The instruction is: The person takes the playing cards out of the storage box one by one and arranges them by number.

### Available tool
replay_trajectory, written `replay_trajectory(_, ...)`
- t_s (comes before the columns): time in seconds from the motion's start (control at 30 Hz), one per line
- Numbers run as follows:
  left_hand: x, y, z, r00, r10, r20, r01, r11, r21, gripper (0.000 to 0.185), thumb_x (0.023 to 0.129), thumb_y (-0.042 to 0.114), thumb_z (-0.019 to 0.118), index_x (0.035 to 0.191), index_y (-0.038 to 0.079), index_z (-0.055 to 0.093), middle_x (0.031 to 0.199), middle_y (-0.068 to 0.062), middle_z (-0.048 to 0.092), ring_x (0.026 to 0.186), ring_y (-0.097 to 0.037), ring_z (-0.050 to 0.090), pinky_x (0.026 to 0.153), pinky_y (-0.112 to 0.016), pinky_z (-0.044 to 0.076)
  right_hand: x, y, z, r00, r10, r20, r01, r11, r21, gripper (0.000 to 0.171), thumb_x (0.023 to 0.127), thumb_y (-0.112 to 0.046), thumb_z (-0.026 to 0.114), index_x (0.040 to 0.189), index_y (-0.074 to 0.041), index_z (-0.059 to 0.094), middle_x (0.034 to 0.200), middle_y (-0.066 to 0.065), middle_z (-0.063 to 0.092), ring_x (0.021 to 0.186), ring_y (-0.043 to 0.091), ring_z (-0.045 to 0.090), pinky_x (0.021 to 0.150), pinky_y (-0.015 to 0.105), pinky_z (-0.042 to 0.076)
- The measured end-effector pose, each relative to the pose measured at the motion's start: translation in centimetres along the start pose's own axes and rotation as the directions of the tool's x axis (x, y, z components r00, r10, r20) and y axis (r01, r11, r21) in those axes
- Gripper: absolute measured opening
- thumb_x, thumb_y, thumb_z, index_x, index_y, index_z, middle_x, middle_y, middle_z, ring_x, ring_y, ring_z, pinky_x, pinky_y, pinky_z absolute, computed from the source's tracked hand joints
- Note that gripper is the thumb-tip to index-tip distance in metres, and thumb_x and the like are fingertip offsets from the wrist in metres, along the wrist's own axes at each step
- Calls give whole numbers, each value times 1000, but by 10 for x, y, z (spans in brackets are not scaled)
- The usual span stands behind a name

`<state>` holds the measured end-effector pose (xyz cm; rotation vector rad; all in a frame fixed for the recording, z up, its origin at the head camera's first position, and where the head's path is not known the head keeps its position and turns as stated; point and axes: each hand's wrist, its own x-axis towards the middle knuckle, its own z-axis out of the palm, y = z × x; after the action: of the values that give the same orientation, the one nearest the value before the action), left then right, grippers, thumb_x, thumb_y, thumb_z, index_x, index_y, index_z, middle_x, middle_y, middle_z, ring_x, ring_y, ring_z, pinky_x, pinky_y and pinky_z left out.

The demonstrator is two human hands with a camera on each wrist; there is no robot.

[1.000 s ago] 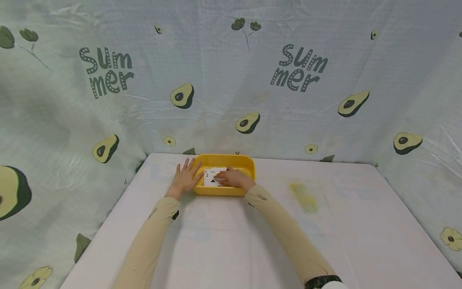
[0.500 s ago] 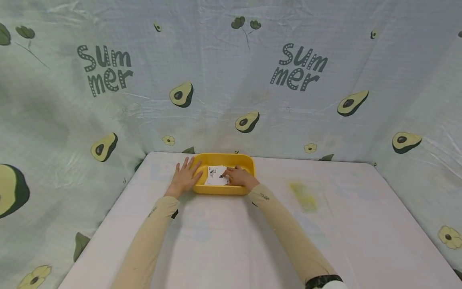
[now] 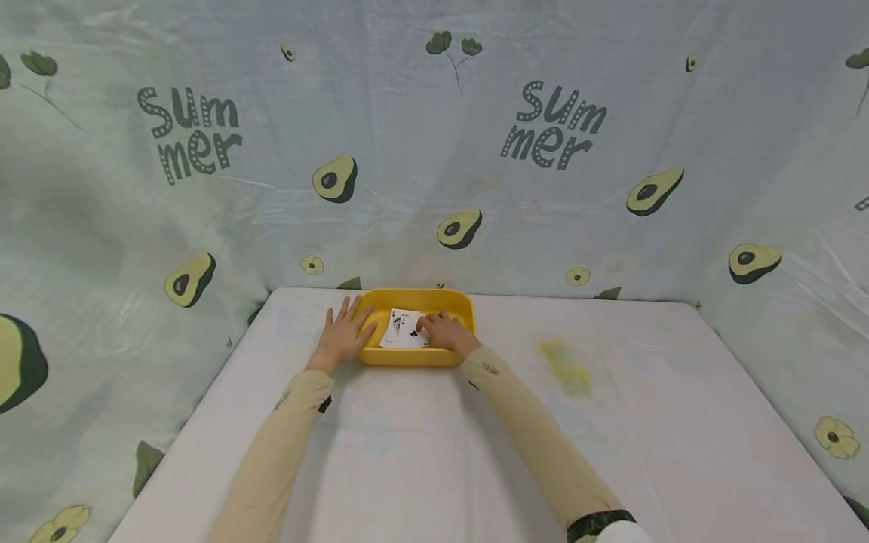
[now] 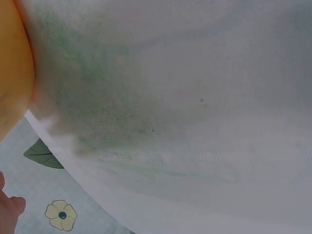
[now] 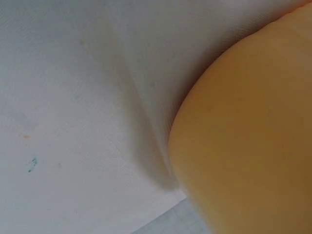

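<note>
In the head view a yellow plastic tray [image 3: 410,360] stands at the far side of the table. Several white playing cards [image 3: 402,335] with black club marks lie face up in it. My left hand [image 3: 342,333], fingers spread, rests against the tray's left rim. Inside the tray my right hand [image 3: 444,332] lies over the right part of the cards, its fingers bent down and touching them. Its fingertips are partly hidden. Fingers [image 4: 9,207] of the left hand peek in at the left wrist view's edge. The right wrist view shows only the tray's outer wall [image 5: 253,136].
A white cloth [image 3: 407,452] covers the table, with a yellow-green stain [image 3: 566,368] to the tray's right. Behind the tray rises a pale curtain [image 3: 394,151] printed with avocados, flowers and lettering.
The cards have shifted and turned a little under my right hand, baring more of their faces. My left hand has stayed at the tray's left rim. The head view has swung slightly.
</note>
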<state>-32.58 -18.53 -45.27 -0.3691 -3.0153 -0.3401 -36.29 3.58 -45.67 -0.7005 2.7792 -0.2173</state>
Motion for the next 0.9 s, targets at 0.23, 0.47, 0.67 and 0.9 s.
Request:
replay_trajectory(0.23,0,0,-2,1000,-17,9,17,1000,18,53,95,40,31,141,13,28,149,-17,14,137,-39,6,106,-61,6,3,-2,-1,999,24,-25,-26,999,-44,41,83,-35,60,120,-24,46,134,3,42,115,24,34,103,45,29)
replay_trajectory(0.47,1,1,-1,1000,-17,9,17,1000,16,53,95,41,31,140,14,29,149,-16,14,137,-38,7,106,-61,6,1,-2,-3,996,15,-84,-25,993,-116,69,78,-46,62,135,-15,38,136,5,38,120,25,32,104,47,30)
replay_trajectory(0.67,0,0,-1,1000,-8,4,7,1000,11,53,95,40,30,140,14,29,149,-17,14,137,-39,7,106,-62,5,0,1,-5,991,6,-136,-26,989,-143,80,72,-51,65,137,-14,35,135,6,35,121,28,28,103,48,29)
replay_trajectory(0.9,0,0,0,1000,1,-2,-1,1000,2,52,95,39,30,140,14,29,149,-17,15,137,-39,7,106,-62,5,2,4,-6,985,11,-172,-36,989,-141,83,68,-55,67,134,-14,38,134,7,33,121,29,26,101,51,27)
